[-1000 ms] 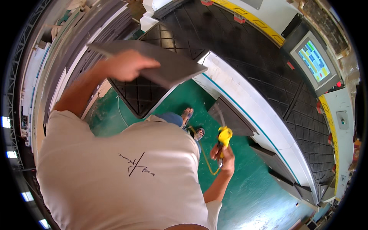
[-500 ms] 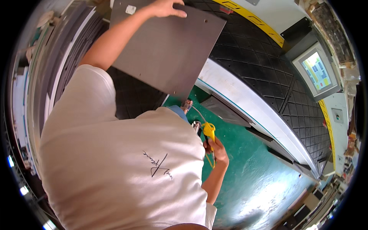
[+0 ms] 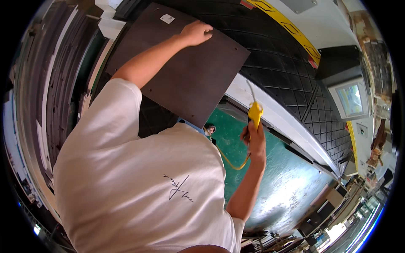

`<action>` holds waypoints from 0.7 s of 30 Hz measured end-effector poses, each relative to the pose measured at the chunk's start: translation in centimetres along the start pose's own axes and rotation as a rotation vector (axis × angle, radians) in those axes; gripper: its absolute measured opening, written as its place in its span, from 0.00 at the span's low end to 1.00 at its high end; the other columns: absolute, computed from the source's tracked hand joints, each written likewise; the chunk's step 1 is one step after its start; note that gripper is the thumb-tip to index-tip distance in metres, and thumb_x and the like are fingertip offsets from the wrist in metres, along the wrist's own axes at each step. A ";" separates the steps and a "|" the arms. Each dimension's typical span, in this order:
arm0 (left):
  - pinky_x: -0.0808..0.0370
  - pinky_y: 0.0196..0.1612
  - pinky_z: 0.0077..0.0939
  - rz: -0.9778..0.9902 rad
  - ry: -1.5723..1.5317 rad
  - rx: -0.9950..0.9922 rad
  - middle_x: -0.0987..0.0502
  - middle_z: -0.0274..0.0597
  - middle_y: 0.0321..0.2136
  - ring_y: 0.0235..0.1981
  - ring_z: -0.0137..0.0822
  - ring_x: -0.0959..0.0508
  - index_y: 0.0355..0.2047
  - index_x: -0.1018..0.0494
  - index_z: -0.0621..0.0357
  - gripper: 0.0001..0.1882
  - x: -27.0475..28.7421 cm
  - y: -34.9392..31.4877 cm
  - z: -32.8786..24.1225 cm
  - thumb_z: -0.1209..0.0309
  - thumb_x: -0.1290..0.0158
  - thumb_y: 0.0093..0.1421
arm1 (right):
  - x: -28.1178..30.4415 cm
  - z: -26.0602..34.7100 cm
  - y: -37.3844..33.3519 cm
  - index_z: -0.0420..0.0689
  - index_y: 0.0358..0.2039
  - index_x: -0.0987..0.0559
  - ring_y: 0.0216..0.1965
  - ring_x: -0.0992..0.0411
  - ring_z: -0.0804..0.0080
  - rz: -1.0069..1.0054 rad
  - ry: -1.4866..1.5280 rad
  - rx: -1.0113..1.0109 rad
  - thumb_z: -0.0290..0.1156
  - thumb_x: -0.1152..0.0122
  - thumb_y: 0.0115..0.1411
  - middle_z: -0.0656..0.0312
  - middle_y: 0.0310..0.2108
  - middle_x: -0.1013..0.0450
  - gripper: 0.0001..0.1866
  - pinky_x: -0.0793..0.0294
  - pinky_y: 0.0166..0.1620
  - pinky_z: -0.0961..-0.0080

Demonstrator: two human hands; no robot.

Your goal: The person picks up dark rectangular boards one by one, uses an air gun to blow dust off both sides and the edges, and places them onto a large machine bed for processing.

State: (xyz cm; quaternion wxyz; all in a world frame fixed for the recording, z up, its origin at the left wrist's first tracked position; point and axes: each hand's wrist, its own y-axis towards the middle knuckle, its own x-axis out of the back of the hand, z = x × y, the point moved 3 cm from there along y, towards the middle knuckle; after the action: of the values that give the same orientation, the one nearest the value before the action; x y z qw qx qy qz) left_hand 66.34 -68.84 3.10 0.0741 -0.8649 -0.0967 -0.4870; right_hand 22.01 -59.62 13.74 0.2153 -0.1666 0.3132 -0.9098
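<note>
A flat dark brown panel (image 3: 181,80) with small holes along its edges and a white label (image 3: 167,18) lies tilted across the upper middle. My left hand (image 3: 196,33) is closed at its far edge, the fingers curled over the rim. My right hand (image 3: 256,141) is wrapped round the handle of a yellow air blow gun (image 3: 255,113). The gun's thin metal nozzle points up and away, past the panel's right corner. A yellow hose (image 3: 236,168) loops down from the gun toward my body.
A black, grid-patterned machine bed (image 3: 278,71) with a pale metal rail (image 3: 287,120) runs along the right. Beyond it stands a control screen (image 3: 349,98). Stacked boards (image 3: 55,84) line the left. The floor (image 3: 274,177) is green.
My right hand has raised the blow gun up and to the right, nozzle now by the metal rail. The panel has shifted slightly and looks flatter, my left hand still on it.
</note>
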 end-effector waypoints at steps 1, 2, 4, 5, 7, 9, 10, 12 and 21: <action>0.27 0.60 0.42 -0.064 -0.001 -0.041 0.20 0.43 0.51 0.58 0.46 0.26 0.52 0.21 0.54 0.20 -0.1 -2.7 0.2 0.60 0.40 0.63 | -0.5 1.3 1.8 0.45 0.45 0.27 0.21 0.35 0.82 0.006 -0.051 0.011 0.41 0.50 0.74 0.68 0.23 0.30 0.12 0.38 0.25 0.81; 0.28 0.60 0.43 -0.134 0.006 -0.078 0.21 0.44 0.53 0.59 0.47 0.27 0.53 0.22 0.55 0.20 -0.3 -5.9 1.2 0.62 0.40 0.63 | -1.3 2.7 3.7 0.45 0.42 0.27 0.21 0.35 0.81 0.019 -0.101 0.029 0.41 0.50 0.74 0.68 0.23 0.30 0.12 0.38 0.25 0.80; 0.33 0.65 0.46 -0.259 0.063 -0.078 0.27 0.47 0.61 0.64 0.49 0.30 0.56 0.25 0.55 0.23 -1.0 -13.6 2.7 0.61 0.40 0.63 | -3.4 6.4 6.4 0.43 0.39 0.28 0.21 0.33 0.79 -0.021 -0.208 0.067 0.41 0.50 0.73 0.66 0.23 0.31 0.13 0.36 0.26 0.77; 0.37 0.68 0.50 -0.300 0.088 -0.041 0.30 0.45 0.64 0.67 0.49 0.34 0.57 0.25 0.54 0.24 -0.8 -17.7 2.8 0.60 0.40 0.63 | -4.3 7.1 8.1 0.40 0.39 0.28 0.21 0.32 0.77 -0.017 -0.231 0.108 0.40 0.50 0.72 0.65 0.22 0.32 0.14 0.33 0.27 0.74; 0.45 0.72 0.55 -0.343 0.159 0.074 0.35 0.44 0.69 0.71 0.49 0.40 0.60 0.27 0.52 0.28 -1.0 -25.6 3.4 0.57 0.39 0.62 | -7.2 9.1 10.3 0.37 0.41 0.28 0.22 0.31 0.76 0.012 -0.311 0.101 0.41 0.48 0.71 0.62 0.23 0.31 0.17 0.30 0.28 0.72; 0.49 0.73 0.58 -0.310 0.214 0.223 0.39 0.44 0.71 0.74 0.49 0.44 0.63 0.29 0.51 0.32 -1.1 -31.9 3.7 0.53 0.37 0.61 | -11.1 11.3 12.2 0.38 0.41 0.28 0.21 0.30 0.76 0.075 -0.420 0.132 0.42 0.48 0.71 0.63 0.23 0.31 0.17 0.31 0.26 0.74; 0.50 0.73 0.59 -0.280 0.225 0.292 0.41 0.44 0.72 0.74 0.50 0.45 0.64 0.31 0.50 0.35 -1.1 -34.4 3.5 0.51 0.37 0.60 | -13.6 12.9 12.6 0.39 0.40 0.28 0.20 0.30 0.76 0.123 -0.466 0.169 0.43 0.48 0.71 0.64 0.23 0.31 0.17 0.33 0.25 0.75; 0.52 0.73 0.62 -0.266 0.175 0.311 0.45 0.45 0.74 0.76 0.50 0.49 0.67 0.34 0.48 0.39 -1.0 -36.7 3.9 0.48 0.36 0.59 | -18.8 15.1 14.3 0.40 0.39 0.28 0.19 0.30 0.76 0.177 -0.558 0.266 0.43 0.48 0.71 0.66 0.23 0.32 0.16 0.35 0.23 0.76; 0.63 0.70 0.80 -0.180 0.119 0.206 0.51 0.44 0.75 0.77 0.51 0.55 0.71 0.39 0.45 0.58 -1.6 -35.3 3.3 0.35 0.33 0.43 | -34.9 18.5 11.1 0.42 0.37 0.29 0.19 0.33 0.78 0.670 -0.649 0.389 0.42 0.45 0.69 0.66 0.23 0.32 0.14 0.36 0.22 0.75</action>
State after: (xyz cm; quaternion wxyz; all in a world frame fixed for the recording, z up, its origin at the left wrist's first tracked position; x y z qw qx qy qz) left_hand 59.85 -33.99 1.25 0.1242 -0.8102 -0.2188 -0.5294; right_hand 63.03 -59.41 14.55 0.6087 -0.2882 0.0909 -0.7336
